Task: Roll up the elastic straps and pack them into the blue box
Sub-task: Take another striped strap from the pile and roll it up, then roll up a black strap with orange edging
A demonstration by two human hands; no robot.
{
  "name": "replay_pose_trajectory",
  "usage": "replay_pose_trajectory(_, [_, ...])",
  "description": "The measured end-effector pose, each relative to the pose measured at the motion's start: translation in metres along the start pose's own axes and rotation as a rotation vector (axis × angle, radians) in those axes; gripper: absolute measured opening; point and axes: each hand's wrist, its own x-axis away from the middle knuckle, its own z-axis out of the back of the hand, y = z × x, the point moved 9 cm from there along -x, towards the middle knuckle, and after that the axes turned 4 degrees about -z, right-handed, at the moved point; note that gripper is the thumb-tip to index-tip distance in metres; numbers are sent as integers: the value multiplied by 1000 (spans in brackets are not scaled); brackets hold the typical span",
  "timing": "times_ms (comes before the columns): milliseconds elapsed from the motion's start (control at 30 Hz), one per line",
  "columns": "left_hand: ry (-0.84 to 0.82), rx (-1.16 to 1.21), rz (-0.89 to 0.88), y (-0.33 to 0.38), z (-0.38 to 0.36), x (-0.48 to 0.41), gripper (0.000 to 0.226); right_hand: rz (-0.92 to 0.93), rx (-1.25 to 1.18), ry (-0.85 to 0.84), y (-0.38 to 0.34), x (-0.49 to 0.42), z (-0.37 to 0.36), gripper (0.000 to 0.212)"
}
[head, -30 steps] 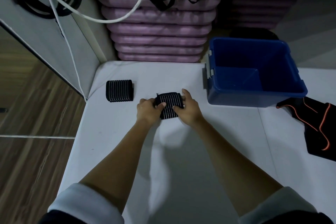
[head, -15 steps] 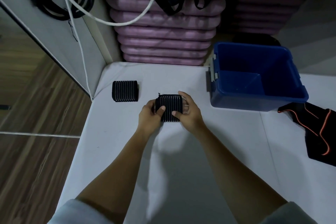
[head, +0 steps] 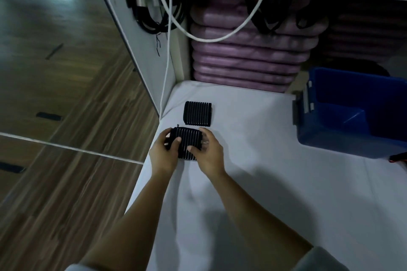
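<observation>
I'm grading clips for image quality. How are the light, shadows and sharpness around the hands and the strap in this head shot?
Head view: dim, bluish light; soft arm shadows fall on the white table. Head view: the rolled strap gripped by left hand and right hand is sharp, ribs distinct. Head view: the wooden floor looks smeared, with pale glare top left.
</observation>
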Motion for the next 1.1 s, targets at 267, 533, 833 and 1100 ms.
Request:
replay_pose_trajectory(267, [-81,-214,-84,-6,-2,-10,40,10,66,39,5,-8,-14,64])
replay_pose_trajectory(533, [-101,-398,-132,-1,0,-6,49,36,73,18,-3,2,2,56])
replay_pose_trajectory(833, [-216,-220,-350,58,-37,53,19,139,110,173,-14,66,113,28])
replay_pose_trajectory(1100, [-528,-94,-370,113,-163,150,20,-14,143,539,61,150,269,18])
